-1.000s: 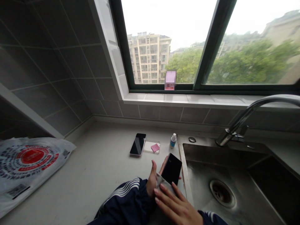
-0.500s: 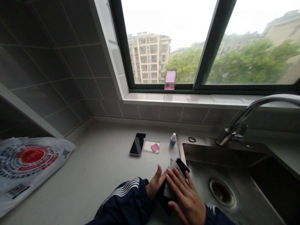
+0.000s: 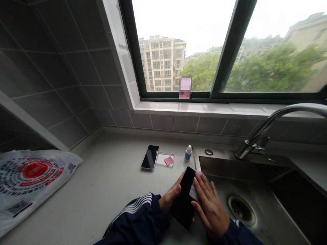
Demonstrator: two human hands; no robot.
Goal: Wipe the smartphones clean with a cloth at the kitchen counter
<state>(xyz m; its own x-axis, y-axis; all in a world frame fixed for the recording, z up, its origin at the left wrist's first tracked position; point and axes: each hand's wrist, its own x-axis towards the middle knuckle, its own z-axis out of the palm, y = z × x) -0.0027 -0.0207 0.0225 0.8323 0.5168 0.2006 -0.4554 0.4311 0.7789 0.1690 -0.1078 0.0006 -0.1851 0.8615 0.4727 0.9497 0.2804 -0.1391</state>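
Observation:
A black smartphone (image 3: 184, 204) is tilted between my two hands, its dark screen facing up. My left hand (image 3: 171, 196) grips its left edge, thumb along the side. A thin whitish wipe (image 3: 193, 193) lies at the phone's right edge, partly hidden under my right hand (image 3: 211, 207), whose fingers press it there. Farther back on the counter lies a second phone (image 3: 150, 157), beside a clear phone case (image 3: 160, 159) with a small pink square (image 3: 169, 160) on it. A small white-capped bottle (image 3: 188, 153) with a blue label stands upright near the sink.
To the right is a steel sink (image 3: 217, 185) with a drain (image 3: 242, 210) and a chrome faucet (image 3: 255, 136). A printed plastic bag (image 3: 33, 180) lies on the left of the pale counter (image 3: 107, 177). Behind runs a tiled window ledge (image 3: 194, 107).
My right hand has slid with the wipe from across the screen to the phone's right edge. The phone has turned more upright in view, and my left hand now wraps its left side.

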